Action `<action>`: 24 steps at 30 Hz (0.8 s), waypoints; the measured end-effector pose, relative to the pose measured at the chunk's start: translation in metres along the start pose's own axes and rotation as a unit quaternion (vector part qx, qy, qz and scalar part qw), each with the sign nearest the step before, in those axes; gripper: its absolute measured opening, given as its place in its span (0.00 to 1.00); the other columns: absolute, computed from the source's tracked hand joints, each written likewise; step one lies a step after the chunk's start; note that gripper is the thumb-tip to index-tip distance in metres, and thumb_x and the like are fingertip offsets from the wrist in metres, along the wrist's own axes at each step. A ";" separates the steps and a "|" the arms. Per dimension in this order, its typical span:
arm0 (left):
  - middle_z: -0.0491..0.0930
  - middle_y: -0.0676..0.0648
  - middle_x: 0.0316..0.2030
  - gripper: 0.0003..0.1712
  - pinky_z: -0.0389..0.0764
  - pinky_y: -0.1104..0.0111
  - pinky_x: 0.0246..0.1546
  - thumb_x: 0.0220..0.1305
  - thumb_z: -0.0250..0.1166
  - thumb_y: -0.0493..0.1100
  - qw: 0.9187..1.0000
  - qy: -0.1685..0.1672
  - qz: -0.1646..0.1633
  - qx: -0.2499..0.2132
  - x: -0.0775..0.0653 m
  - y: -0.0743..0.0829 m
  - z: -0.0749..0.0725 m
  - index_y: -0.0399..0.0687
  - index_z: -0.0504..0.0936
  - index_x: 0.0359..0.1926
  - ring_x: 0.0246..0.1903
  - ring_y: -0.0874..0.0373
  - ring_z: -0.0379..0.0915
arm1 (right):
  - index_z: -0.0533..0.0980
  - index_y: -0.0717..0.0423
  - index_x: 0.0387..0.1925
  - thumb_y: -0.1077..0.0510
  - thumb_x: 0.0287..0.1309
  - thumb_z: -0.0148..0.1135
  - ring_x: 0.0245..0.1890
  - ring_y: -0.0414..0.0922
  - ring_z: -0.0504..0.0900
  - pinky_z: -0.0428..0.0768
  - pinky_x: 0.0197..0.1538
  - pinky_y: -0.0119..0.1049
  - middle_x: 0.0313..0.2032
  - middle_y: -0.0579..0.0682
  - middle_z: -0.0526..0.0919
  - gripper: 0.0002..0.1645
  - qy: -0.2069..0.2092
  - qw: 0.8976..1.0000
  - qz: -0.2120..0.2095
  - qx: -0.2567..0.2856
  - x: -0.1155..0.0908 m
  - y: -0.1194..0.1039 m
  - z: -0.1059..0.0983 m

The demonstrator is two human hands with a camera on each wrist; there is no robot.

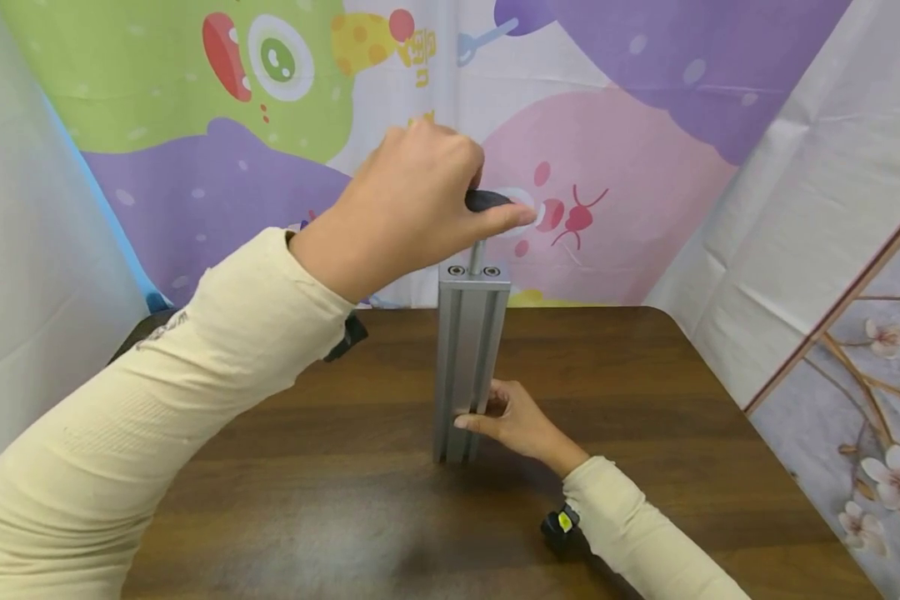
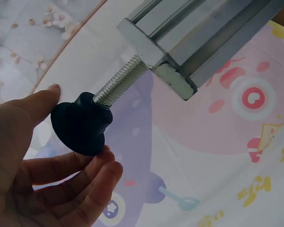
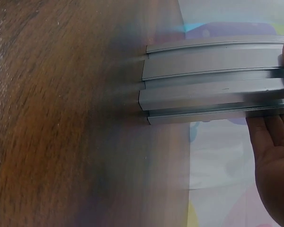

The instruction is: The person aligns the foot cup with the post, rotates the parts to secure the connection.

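A silver aluminium extrusion profile stands upright on the brown table. From the end plate on its top rises the threaded stud of a levelling foot with a black round base. My left hand pinches that base between thumb and fingers, above the profile. Lower down, my right hand grips the profile, thumb on the near face and fingers round the right side. In the right wrist view, the grooved lower end of the profile meets the tabletop. How deep the stud sits is hidden.
The wooden table spreads around the profile. Behind it hangs a cartoon-printed curtain, with a white cloth at the left and a flower-printed panel at the right.
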State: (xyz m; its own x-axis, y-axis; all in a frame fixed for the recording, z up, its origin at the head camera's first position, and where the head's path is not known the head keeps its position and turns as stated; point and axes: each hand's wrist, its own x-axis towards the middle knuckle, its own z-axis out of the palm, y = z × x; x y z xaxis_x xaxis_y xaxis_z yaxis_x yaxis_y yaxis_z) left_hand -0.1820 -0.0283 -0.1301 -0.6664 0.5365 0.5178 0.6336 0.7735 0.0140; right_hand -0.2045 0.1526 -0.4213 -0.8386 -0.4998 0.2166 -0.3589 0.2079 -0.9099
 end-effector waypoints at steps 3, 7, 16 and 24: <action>0.71 0.49 0.15 0.28 0.67 0.68 0.22 0.61 0.63 0.60 1.000 -0.020 0.003 -0.022 0.001 -0.001 -0.002 0.44 0.76 0.16 0.19 0.55 0.66 | 0.79 0.68 0.43 0.67 0.52 0.68 0.37 0.38 0.84 0.81 0.41 0.33 0.39 0.61 0.86 0.14 -0.003 1.000 -0.003 0.001 0.000 0.001 0.000; 0.83 0.50 0.27 0.15 0.74 0.68 0.34 0.65 0.63 0.50 0.992 -0.083 0.029 -0.091 0.003 -0.007 -0.008 0.43 0.86 0.32 0.28 0.57 0.76 | 0.79 0.67 0.44 0.66 0.53 0.68 0.38 0.38 0.84 0.81 0.41 0.33 0.40 0.60 0.85 0.15 -0.006 1.000 -0.004 -0.001 0.000 -0.001 0.000; 0.78 0.45 0.54 0.21 0.71 0.72 0.57 0.68 0.50 0.28 0.924 -0.223 0.047 -0.307 0.007 -0.025 -0.015 0.35 0.74 0.60 0.53 0.60 0.75 | 0.79 0.67 0.44 0.66 0.54 0.68 0.38 0.38 0.84 0.81 0.41 0.33 0.40 0.60 0.85 0.15 -0.008 1.000 0.008 -0.013 -0.001 -0.002 -0.001; 0.73 0.45 0.61 0.25 0.67 0.66 0.62 0.69 0.56 0.41 0.948 -0.198 0.039 -0.248 0.006 -0.024 -0.014 0.38 0.70 0.65 0.60 0.56 0.70 | 0.79 0.69 0.42 0.68 0.53 0.67 0.35 0.35 0.82 0.79 0.39 0.32 0.39 0.60 0.85 0.13 -0.001 0.999 0.020 -0.031 0.000 -0.002 -0.001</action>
State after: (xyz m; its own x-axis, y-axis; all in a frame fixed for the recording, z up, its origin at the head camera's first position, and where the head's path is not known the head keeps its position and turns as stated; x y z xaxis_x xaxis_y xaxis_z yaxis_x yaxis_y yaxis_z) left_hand -0.1954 -0.0481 -0.1158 -0.6427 0.7461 0.1742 0.7286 0.5249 0.4400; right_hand -0.2038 0.1528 -0.4194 -0.8517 -0.4921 0.1801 -0.3506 0.2798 -0.8937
